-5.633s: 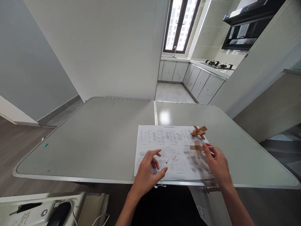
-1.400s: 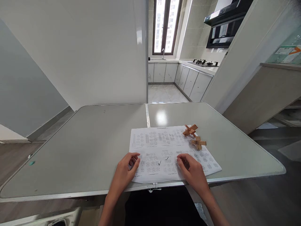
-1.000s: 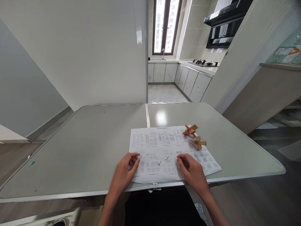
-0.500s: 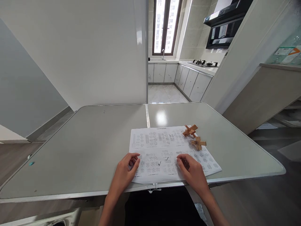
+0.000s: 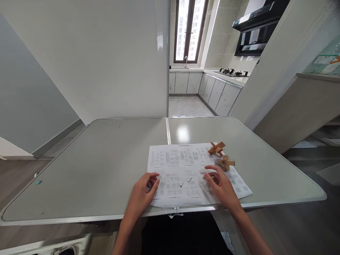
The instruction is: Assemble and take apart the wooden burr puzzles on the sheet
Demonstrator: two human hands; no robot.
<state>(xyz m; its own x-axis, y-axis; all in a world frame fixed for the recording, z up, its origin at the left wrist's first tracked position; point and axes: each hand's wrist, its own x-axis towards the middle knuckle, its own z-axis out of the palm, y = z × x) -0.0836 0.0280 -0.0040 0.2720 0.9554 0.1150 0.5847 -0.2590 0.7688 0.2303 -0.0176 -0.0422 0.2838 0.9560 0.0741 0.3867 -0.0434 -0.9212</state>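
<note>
A white sheet [image 5: 174, 170] printed with rows of small diagrams lies near the table's front edge. My left hand [image 5: 145, 187] rests at its left edge, fingers loosely curled, a gap between thumb and forefinger, and nothing visible in it. Over the right part of the sheet is my right hand [image 5: 221, 184], open, its fingers spread and holding nothing. Just beyond its fingertips sits a wooden interlocking puzzle [image 5: 225, 163] marked with a letter. A second wooden puzzle [image 5: 216, 148] of crossed sticks lies behind it, at the sheet's far right corner.
The pale folding table [image 5: 106, 166] has a metal rim and a centre seam [image 5: 168, 131]. A small teal bit [image 5: 38, 182] lies near its left edge. Past the table, a doorway shows a kitchen with a stove [image 5: 232, 72].
My right hand has moved right and slightly forward, towards the wooden puzzles, and its fingers have spread. My left hand stays at the sheet's edge. The view has shifted slightly.
</note>
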